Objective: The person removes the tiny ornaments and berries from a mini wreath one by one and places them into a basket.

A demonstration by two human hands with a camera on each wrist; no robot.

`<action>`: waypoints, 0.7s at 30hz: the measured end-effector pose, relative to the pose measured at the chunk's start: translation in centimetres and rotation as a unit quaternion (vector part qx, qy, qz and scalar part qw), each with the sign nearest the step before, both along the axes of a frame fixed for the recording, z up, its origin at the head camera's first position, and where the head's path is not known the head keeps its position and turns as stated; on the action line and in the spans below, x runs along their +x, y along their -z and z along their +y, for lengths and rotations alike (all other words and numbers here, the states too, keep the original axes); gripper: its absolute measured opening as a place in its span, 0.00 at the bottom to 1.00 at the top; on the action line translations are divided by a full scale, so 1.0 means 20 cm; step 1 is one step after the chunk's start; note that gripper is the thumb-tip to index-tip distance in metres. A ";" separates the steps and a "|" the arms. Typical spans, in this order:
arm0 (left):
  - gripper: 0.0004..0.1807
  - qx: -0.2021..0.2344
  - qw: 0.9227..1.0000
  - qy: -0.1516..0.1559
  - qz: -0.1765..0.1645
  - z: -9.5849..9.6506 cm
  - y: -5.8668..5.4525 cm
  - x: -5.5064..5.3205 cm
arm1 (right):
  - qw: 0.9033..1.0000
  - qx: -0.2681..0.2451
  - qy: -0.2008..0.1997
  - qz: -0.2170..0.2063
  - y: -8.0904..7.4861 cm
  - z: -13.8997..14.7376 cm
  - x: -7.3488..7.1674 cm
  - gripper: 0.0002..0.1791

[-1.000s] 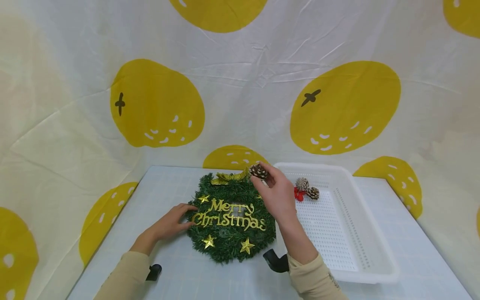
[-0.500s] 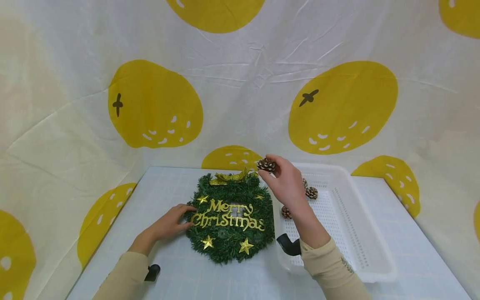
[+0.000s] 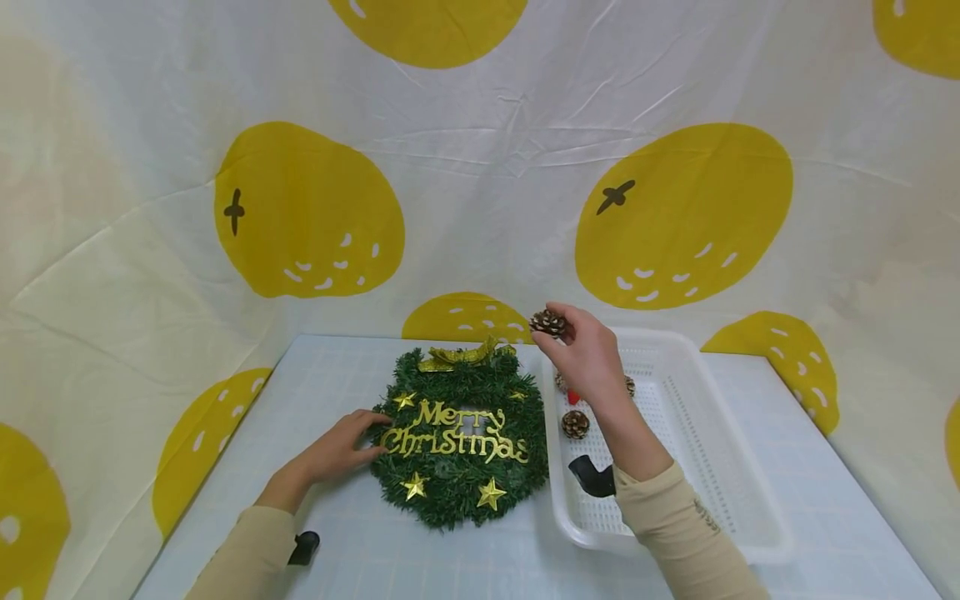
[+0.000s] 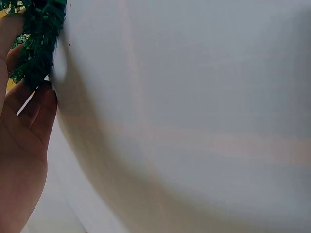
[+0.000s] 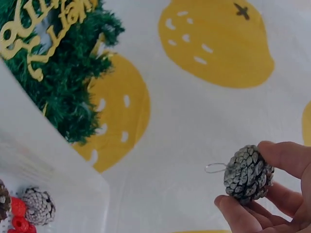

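Above the white basket's far left end, my right hand (image 3: 588, 350) pinches a pine cone (image 3: 548, 323) with whitish-tipped scales between thumb and fingers. A thin wire loop (image 5: 215, 168) sticks out of the cone in the right wrist view. On the table lies a green Christmas wreath (image 3: 465, 492) with gold "Merry Christmas" lettering (image 3: 453, 443), gold stars (image 3: 491, 493) and a gold bow (image 3: 465, 357) at its top. My left hand (image 3: 341, 446) grips the wreath's left edge, the greenery (image 4: 36, 53) sitting between thumb and fingers in the left wrist view.
The white perforated basket (image 3: 742, 467) stands right of the wreath. In it are a brown pine cone (image 3: 575, 424), a whitish pine cone (image 5: 39, 206) and red berries (image 5: 20, 221). A fruit-patterned cloth (image 3: 480, 208) hangs behind the table.
My right hand has moved right and slightly up with the pine cone, away from the wreath's top and over the basket. The left hand stays at the wreath's left edge.
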State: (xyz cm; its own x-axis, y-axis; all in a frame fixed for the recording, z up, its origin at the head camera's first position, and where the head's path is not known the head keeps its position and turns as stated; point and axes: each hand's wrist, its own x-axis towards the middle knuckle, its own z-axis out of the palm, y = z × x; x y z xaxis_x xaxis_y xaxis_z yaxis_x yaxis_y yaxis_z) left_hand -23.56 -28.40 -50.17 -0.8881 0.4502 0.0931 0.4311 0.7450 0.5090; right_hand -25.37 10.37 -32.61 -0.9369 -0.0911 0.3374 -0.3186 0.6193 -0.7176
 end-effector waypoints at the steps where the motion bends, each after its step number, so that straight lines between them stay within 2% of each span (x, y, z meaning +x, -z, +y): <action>1: 0.25 0.000 1.000 0.000 0.000 0.00 0.00 0.00 | 1.000 0.005 0.001 0.001 0.01 0.01 -0.01 0.28; 12: 0.25 0.000 1.000 -0.002 -0.003 0.00 0.00 0.00 | 0.999 0.037 0.025 -0.012 0.08 0.11 -0.07 0.27; 21: 0.25 0.003 1.000 0.000 -0.004 0.01 -0.01 0.00 | 0.996 0.054 0.056 -0.035 0.15 0.24 -0.16 0.28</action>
